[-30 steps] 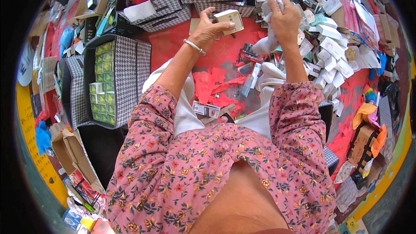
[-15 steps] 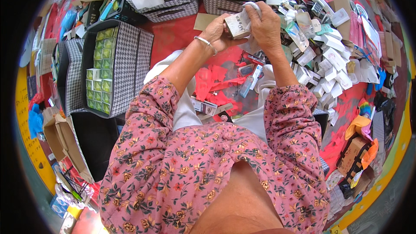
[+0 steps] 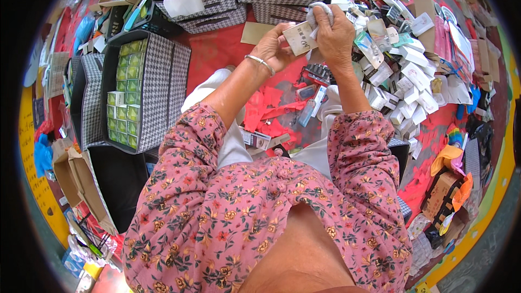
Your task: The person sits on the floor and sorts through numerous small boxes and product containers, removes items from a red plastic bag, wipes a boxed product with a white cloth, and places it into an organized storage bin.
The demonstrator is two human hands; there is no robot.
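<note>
The left hand (image 3: 269,49) is gripping a small beige cardboard box (image 3: 299,38); the right hand (image 3: 335,35) is clutching a white cloth (image 3: 320,12) against it.

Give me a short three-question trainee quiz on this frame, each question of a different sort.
1. True or false: both hands are on the small box.
2. Multiple choice: the right hand also holds a) a white cloth b) scissors c) a red bag.
3. Fill in: the houndstooth bin on the person's left holds rows of ___ boxes.

Key: 1 true: the left hand grips the box's left edge and the right hand its right side. 2 a. 3 green.
</note>
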